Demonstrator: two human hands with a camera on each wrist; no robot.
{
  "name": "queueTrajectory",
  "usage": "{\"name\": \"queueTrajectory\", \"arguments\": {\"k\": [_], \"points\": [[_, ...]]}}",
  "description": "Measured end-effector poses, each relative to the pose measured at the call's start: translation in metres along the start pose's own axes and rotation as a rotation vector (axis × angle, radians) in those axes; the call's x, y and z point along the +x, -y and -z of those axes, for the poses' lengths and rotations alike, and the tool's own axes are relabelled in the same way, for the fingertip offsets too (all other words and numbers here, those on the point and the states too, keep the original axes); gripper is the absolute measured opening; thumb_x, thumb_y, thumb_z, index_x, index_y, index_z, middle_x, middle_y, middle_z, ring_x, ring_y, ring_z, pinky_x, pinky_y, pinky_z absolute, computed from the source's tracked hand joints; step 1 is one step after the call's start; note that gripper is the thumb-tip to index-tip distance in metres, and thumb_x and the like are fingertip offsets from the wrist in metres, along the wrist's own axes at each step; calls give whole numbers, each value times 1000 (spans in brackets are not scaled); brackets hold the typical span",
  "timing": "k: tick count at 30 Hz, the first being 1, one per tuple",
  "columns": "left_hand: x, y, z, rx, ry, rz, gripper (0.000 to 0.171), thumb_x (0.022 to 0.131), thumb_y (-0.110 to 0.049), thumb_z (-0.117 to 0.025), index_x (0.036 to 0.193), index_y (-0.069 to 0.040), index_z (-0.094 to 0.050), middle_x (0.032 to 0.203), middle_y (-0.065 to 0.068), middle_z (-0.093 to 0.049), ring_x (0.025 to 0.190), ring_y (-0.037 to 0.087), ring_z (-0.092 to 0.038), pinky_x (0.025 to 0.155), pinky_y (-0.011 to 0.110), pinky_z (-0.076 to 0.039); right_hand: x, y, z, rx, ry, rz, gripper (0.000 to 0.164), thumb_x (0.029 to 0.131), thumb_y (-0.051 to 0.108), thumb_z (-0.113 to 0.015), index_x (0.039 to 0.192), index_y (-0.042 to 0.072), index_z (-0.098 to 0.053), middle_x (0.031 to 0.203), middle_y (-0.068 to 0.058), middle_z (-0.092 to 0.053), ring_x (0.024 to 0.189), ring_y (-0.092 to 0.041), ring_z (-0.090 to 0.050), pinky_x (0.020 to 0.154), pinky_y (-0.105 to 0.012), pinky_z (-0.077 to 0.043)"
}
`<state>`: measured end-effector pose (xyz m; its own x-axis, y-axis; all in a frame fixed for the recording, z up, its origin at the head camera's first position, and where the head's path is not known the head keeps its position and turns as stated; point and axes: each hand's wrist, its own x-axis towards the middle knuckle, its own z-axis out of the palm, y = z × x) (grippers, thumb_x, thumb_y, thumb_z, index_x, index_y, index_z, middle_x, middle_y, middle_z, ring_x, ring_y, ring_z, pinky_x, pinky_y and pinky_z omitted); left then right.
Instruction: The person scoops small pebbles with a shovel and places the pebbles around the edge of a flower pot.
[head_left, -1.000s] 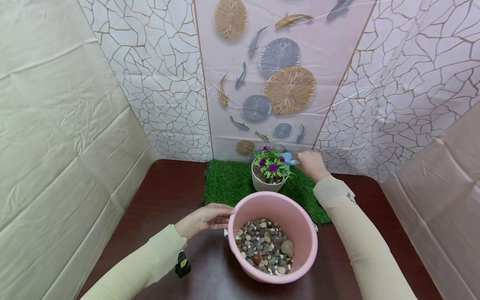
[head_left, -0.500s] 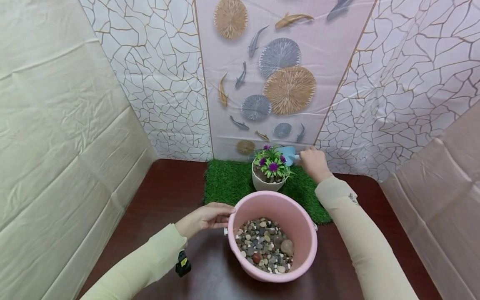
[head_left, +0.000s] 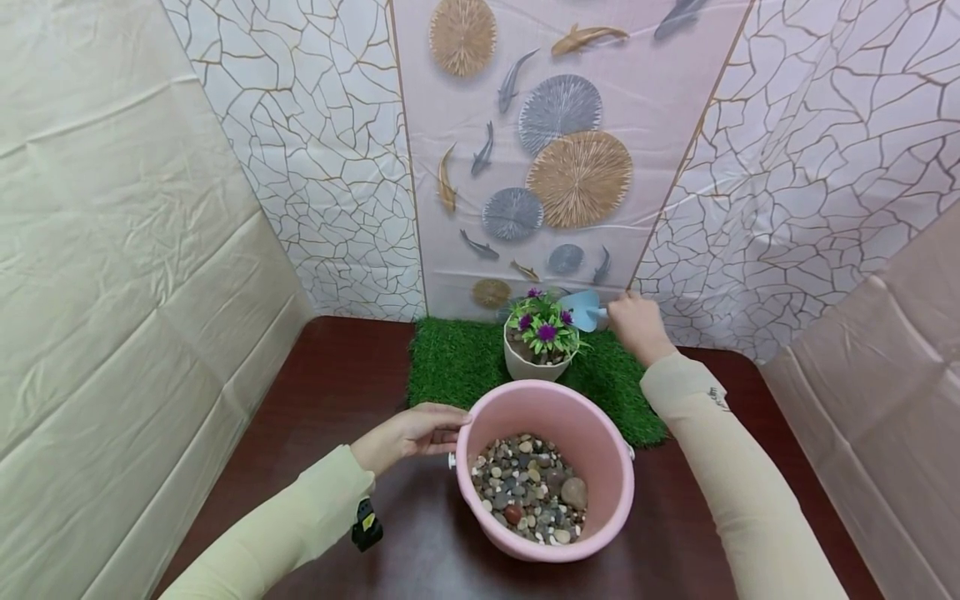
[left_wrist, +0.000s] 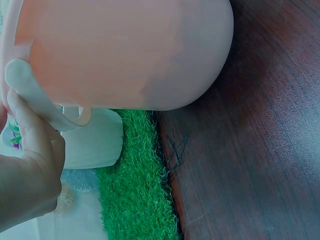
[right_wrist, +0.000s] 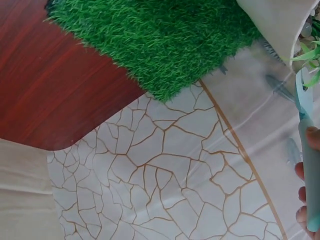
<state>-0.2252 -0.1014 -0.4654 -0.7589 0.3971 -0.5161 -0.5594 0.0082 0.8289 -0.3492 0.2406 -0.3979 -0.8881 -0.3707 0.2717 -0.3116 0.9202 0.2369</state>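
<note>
A small light-blue hand trowel (head_left: 583,312) is held by its handle in my right hand (head_left: 636,323). Its blade is at the right edge of a white flowerpot (head_left: 531,367), overlapping the leaves of a plant with purple flowers (head_left: 546,332). From the right wrist view, the trowel handle (right_wrist: 312,175) runs along the curled fingers, and the blade tip lies by the pot rim. My left hand (head_left: 415,435) grips the rim of a pink bucket (head_left: 604,467), thumb on top. Mixed pebbles (head_left: 525,500) cover the bucket's bottom. The left wrist view shows the bucket's white handle (left_wrist: 42,102) against the fingers.
Under the pot lies a green artificial grass mat (head_left: 453,367), at the back of a dark red wooden table (head_left: 337,375). Patterned cloth (head_left: 337,167) hangs behind it, and pale cloth walls (head_left: 150,333) stand at both sides.
My right hand has drawn the trowel slightly right, away from the flowers, and its blade now shows more of its flat face. My left hand and the bucket have stayed nearly still.
</note>
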Motion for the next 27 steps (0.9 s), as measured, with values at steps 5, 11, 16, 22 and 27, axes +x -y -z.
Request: {"name": "queueTrajectory", "arguments": {"k": [5, 11, 16, 22, 27], "points": [[1, 0, 1, 0, 3, 7, 35, 93, -12, -58, 125, 3, -56, 70, -5, -69, 63, 3, -65, 66, 17, -59, -3, 0, 0, -71, -31, 40, 5, 82, 1, -68, 79, -3, -67, 80, -20, -62, 77, -34, -58, 56, -44, -55], [0, -2, 0, -17, 5, 17, 37, 93, -12, -57, 127, 4, -54, 72, -4, -69, 63, 4, -66, 65, 17, -59, -5, 0, 1, -111, -45, 54, 3, 82, -2, -67, 83, -4, -68, 83, -21, -62, 82, -35, -59, 62, -45, -56], [-1, -2, 0, -19, 2, 19, 38, 93, -12, -57, 128, 4, -53, 72, -4, -69, 63, 3, -65, 65, 17, -59, -7, -3, 5, -104, -76, 72, 5, 81, -8, -64, 81, -3, -67, 81, -20, -61, 79, -35, -58, 58, -43, -55], [0, -2, -1, -13, -4, 14, 36, 93, -12, -57, 126, 3, -55, 70, -5, -69, 63, 3, -65, 65, 17, -59, -9, -9, 10, -117, -66, 49, 3, 84, -4, -64, 84, -4, -66, 82, -19, -62, 76, -32, -58, 54, -41, -53], [1, -2, -1, -17, -12, 22, 36, 93, -11, -58, 126, 3, -56, 70, -4, -69, 62, 4, -65, 64, 17, -59, -13, -13, 14, -77, -76, 26, 6, 85, 0, -64, 81, -5, -64, 81, -20, -61, 74, -33, -58, 52, -42, -52]]}}
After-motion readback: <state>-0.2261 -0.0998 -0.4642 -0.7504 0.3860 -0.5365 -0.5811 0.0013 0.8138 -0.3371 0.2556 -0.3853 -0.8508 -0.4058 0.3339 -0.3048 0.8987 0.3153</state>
